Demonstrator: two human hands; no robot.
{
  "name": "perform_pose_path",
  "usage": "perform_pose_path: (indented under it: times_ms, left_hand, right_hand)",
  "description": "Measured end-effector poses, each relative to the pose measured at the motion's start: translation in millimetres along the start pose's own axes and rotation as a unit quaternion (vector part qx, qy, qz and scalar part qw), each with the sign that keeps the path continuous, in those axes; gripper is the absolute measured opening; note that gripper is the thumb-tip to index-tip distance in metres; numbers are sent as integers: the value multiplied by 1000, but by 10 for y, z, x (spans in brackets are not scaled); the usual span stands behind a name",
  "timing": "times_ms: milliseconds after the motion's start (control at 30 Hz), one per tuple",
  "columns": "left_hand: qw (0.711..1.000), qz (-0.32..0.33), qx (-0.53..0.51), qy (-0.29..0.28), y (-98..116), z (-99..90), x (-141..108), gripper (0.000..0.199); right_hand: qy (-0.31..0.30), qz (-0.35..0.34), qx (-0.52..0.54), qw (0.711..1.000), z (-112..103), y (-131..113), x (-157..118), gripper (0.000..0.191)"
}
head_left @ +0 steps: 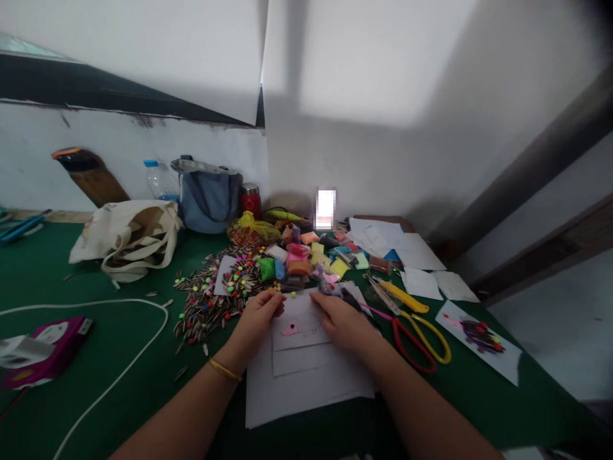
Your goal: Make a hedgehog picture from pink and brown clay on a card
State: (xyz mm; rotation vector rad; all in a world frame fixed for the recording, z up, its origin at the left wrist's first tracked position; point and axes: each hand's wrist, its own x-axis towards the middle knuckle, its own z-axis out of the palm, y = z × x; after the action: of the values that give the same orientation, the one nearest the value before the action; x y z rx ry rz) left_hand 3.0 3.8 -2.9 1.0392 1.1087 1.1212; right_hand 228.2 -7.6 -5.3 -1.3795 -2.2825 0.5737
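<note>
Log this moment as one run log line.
left hand: by sunflower seeds | right hand: on paper card | pink shape: on paper card

On the table (pixel 62 358) I have a paper stack (pixel 306 396) at lower centre, sunflower seeds (pixel 205 313) just left of it, clay packets (pixel 297 255) behind it, and scissors (pixel 416 338) to its right. Farther left, a cloth tote bag (pixel 129 236) sits before a plastic bottle (pixel 160 182).
</note>
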Motion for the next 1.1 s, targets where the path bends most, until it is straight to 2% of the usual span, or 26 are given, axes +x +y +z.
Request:
perform_pose_path:
  times_ms: [133, 467, 600, 700, 833, 967, 1100]
  left_hand:
    - [999, 14, 46, -10, 9, 7, 4, 29]
    - [994, 67, 89, 2, 66, -28, -10, 29]
    - [993, 47, 109, 7, 193, -1, -68, 35]
    - [988, 59, 145, -9, 341, 15, -143, 34]
    - [978, 73, 192, -28, 447, 6, -213, 28]
    - [964, 60, 257, -16, 325, -72, -208, 26]
    - [937, 136, 321, 6, 93, -186, -187, 19]
  right_hand:
    - [-27, -24, -28, 999, -42, 25, 5, 63]
    - [-35, -4, -34, 999, 2, 67, 16, 67]
    - [-39, -4, -29, 999, 13, 62, 38, 67]
    - [-20, -8, -23, 1000, -80, -46, 25, 65]
    - [6, -8, -33, 999, -345, -259, -36, 59]
    - [-48, 7, -48, 998, -448, -275, -76, 56]
    - [-67, -8, -38, 997, -239, -84, -86, 54]
